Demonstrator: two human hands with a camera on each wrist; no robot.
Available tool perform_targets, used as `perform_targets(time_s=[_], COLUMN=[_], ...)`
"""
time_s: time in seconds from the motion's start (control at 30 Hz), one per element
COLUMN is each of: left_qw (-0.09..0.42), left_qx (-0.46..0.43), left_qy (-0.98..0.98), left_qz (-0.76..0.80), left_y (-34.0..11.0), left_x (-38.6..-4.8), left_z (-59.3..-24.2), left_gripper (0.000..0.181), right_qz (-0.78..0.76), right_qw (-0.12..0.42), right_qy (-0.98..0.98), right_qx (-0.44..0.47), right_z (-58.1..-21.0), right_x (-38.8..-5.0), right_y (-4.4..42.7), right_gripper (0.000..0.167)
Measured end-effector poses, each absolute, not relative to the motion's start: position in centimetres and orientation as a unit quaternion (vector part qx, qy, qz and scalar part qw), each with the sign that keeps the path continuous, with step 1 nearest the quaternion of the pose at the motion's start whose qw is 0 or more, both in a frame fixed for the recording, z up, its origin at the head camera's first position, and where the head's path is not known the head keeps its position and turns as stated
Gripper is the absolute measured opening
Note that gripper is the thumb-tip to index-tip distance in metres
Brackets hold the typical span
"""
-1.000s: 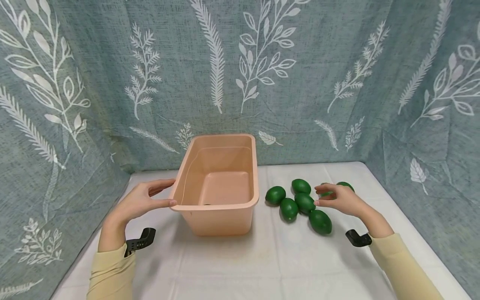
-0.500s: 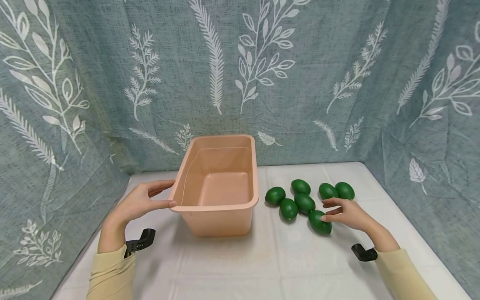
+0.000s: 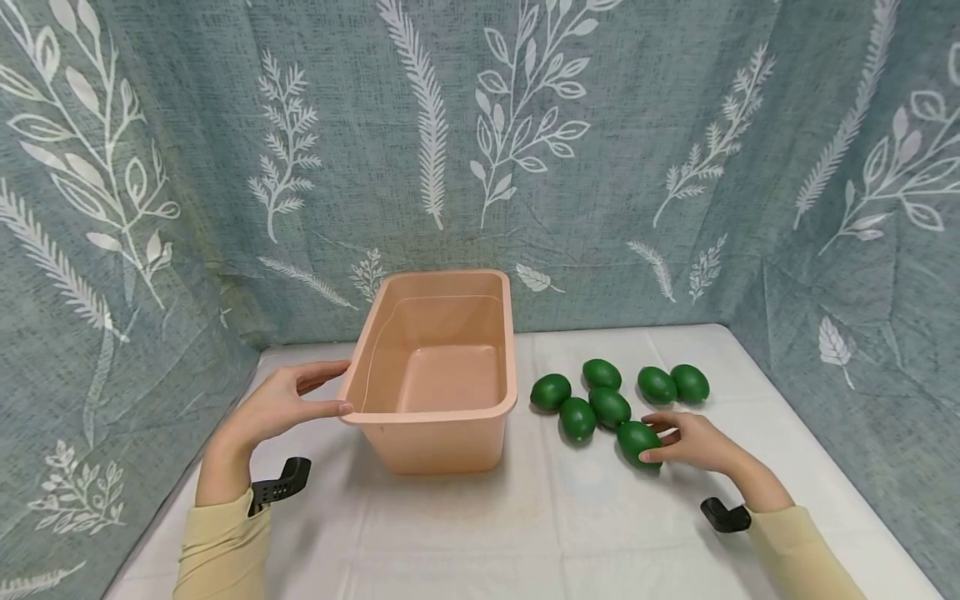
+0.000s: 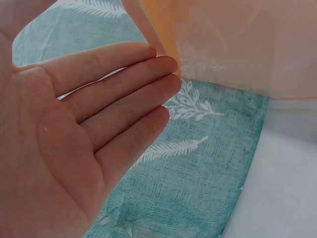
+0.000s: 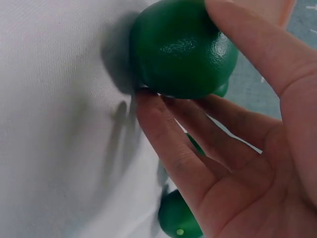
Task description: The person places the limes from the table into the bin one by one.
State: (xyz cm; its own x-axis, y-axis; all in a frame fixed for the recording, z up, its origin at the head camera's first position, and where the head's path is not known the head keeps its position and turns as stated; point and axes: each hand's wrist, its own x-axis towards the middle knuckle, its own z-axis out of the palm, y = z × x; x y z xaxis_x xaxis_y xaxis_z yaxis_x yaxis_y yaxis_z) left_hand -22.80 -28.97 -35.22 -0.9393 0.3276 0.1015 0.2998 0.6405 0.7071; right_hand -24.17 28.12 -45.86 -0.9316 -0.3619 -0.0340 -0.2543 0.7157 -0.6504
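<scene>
In the head view, my right hand (image 3: 693, 443) is at the nearest of several green limes, this lime (image 3: 637, 442) lying on the white table. The right wrist view shows the thumb on one side of the lime (image 5: 183, 49) and the fingertips against its other side. My left hand (image 3: 281, 402) is at the left side of a peach plastic tub (image 3: 442, 442), its thumb tip on the near corner of the rim. In the left wrist view the left fingers (image 4: 124, 104) are nearly straight, their tips at the tub's rim.
Several more limes lie behind and left of the right hand, among them a lime (image 3: 609, 406) close to the held one. Two limes (image 3: 690, 383) sit together farther back. A green-blue leaf-patterned cloth (image 3: 420, 167) hangs behind the white tabletop (image 3: 465, 533).
My right hand has moved from above the middle limes toward the near side, and its thumb and fingers are now around the nearest lime. The left hand and tub have stayed put.
</scene>
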Motion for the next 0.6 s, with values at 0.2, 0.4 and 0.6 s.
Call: perform_targets(time_s=[0.2,0.4,0.6], left_qw=[0.015,0.015,0.020], left_qx=[0.175,0.172,0.166], left_qy=[0.906,0.907,0.909], left_qz=[0.385,0.383,0.382], left_y=[-28.9,-28.9,-28.9], left_x=[-22.8,-22.8,-22.8], left_z=[-35.2,-35.1,-35.0], left_gripper=[0.068,0.069,0.070], right_qz=[-0.344,-0.338,-0.337], right_qw=[0.089,0.086,0.080], right_qy=[0.921,0.925,0.925], right_qx=[-0.160,-0.152,-0.155], right_z=[-46.1,-45.9,-44.5], right_x=[-24.3,-24.4,-24.5], right_y=[28.1,28.4,28.9], right_gripper=[0.062,0.062,0.065])
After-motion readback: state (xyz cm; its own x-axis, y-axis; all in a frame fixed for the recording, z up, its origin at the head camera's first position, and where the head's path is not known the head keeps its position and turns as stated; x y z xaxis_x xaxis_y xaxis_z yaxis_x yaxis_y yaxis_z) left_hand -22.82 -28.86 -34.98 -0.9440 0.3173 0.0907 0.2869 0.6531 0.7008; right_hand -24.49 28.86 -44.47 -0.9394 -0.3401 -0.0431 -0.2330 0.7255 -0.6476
